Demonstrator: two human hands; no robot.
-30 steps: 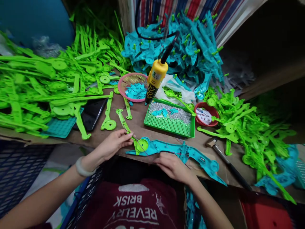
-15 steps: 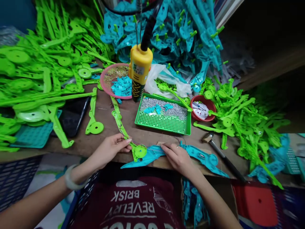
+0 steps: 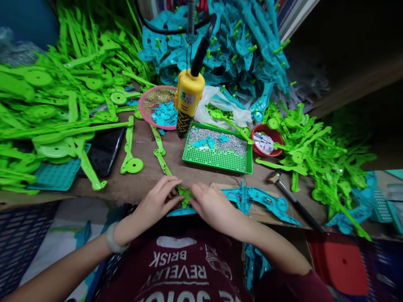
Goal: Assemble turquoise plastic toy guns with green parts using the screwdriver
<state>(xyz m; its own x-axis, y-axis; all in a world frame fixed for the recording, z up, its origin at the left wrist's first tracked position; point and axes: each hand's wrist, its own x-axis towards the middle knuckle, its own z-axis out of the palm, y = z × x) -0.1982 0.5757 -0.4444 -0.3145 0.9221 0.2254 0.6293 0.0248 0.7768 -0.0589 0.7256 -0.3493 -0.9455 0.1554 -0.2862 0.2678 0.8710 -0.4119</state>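
A long blue plastic part (image 3: pixel 267 200) lies along the table's front edge, thin wires at its middle. On its left end rests a jointed bright green plastic arm (image 3: pixel 162 161), which slants away to the back left. My left hand (image 3: pixel 160 199) pinches the arm near its wide end, fingers closed. My right hand (image 3: pixel 215 207) has its fingertips closed at the other side of that wide end and covers part of the blue part. The hands nearly meet, so the contact between the green and blue parts is mostly hidden.
A yellow electric screwdriver (image 3: pixel 189 98) hangs above the table. Behind are a green tray (image 3: pixel 217 161) of small metal pieces, a pink basket (image 3: pixel 145 107) and a red bowl (image 3: pixel 278 144). A hammer (image 3: pixel 294 201) lies right. Green parts (image 3: pixel 37 111) and blue parts (image 3: pixel 245 46) are heaped around.
My right hand has moved left from the blue part's middle to the green arm's wide end. My left hand has shifted slightly right, still on the arm.
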